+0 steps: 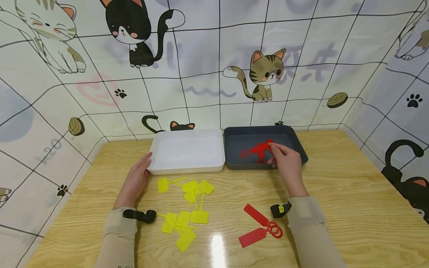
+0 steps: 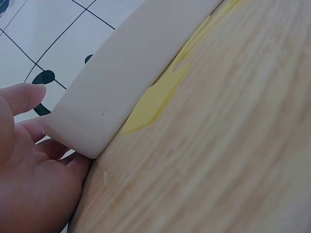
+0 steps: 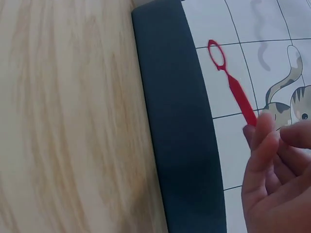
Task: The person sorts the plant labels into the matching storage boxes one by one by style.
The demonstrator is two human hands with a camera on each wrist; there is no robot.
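Note:
My left hand [image 1: 135, 182] rests its fingers against the left side of a white tray [image 1: 186, 170]; in the left wrist view the fingertips lie at the tray's corner. Over the front right of a dark grey tray [image 1: 299, 150], my right hand [image 1: 289, 165] pinches a red tag [image 3: 241, 99] by its flat end. That tag's ring end points away from the fingers, above the tray's rim in the right wrist view. Several red tags [image 1: 259, 149] lie overlapping inside the dark tray, partly hidden by the hand.
Yellow tags [image 1: 200, 217] with thin tails lie scattered before the white tray, several overlapping. Two red ring-ended tags [image 1: 253, 237] lie on the wooden table [image 1: 352, 201] between the forearms. The trays stand side by side before a cat-patterned backdrop [image 1: 204, 63].

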